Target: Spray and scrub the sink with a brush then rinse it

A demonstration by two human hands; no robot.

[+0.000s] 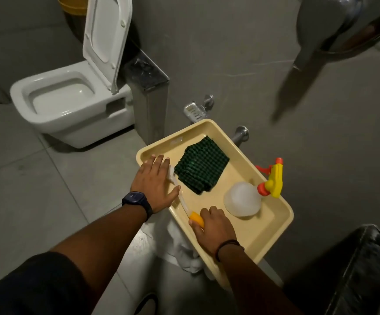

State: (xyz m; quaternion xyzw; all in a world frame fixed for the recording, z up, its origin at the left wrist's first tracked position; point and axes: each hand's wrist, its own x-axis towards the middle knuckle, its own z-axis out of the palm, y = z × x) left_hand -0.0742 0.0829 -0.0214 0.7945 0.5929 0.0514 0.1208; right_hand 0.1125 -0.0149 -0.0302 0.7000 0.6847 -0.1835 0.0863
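A cream plastic tray (275,226) holds the cleaning things. A white brush with an orange handle (185,206) lies along its left side. My right hand (215,226) grips the orange handle end. My left hand (155,183) rests flat on the tray's left rim, over the brush's head, fingers spread. A folded dark green cloth (201,168) lies in the tray's middle. A clear spray bottle (243,198) with a yellow and orange trigger head (274,180) lies on its side at the right. The sink is not in sight.
A white toilet (66,103) with its lid raised stands at the left. A dark stone ledge (145,73) sits beside it. Chrome wall fittings (198,108) are behind the tray. A shiny metal fixture (343,26) hangs top right. A black object (370,269) is bottom right.
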